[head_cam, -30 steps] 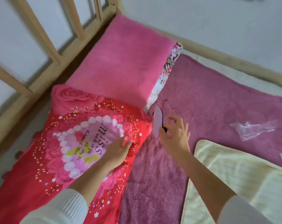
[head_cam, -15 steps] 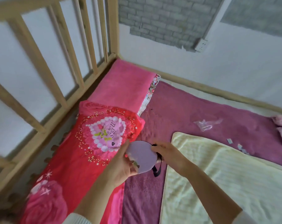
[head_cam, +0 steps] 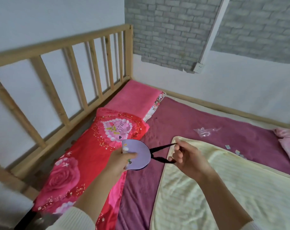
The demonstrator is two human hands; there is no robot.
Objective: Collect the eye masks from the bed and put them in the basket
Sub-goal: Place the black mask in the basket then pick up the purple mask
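A lilac eye mask [head_cam: 141, 153] with a black strap [head_cam: 160, 151] hangs in the air above the bed, over the edge of the red pillow. My left hand [head_cam: 122, 161] grips the mask's left side. My right hand [head_cam: 185, 157] pinches the black strap and pulls it out to the right, over the corner of the yellow blanket. No basket is in view.
A red heart-print pillow [head_cam: 84, 165] and a pink pillow [head_cam: 134, 95] lie along the wooden rail [head_cam: 61, 90] at left. A purple blanket [head_cam: 182, 117] covers the bed under a yellow blanket [head_cam: 224, 188]. A clear plastic wrapper [head_cam: 204, 131] and paper scraps [head_cam: 235, 151] lie beyond.
My right hand lifted the mask from beside the pillows and my left hand took hold of it. The right hand now stretches the strap out. The camera has tilted up.
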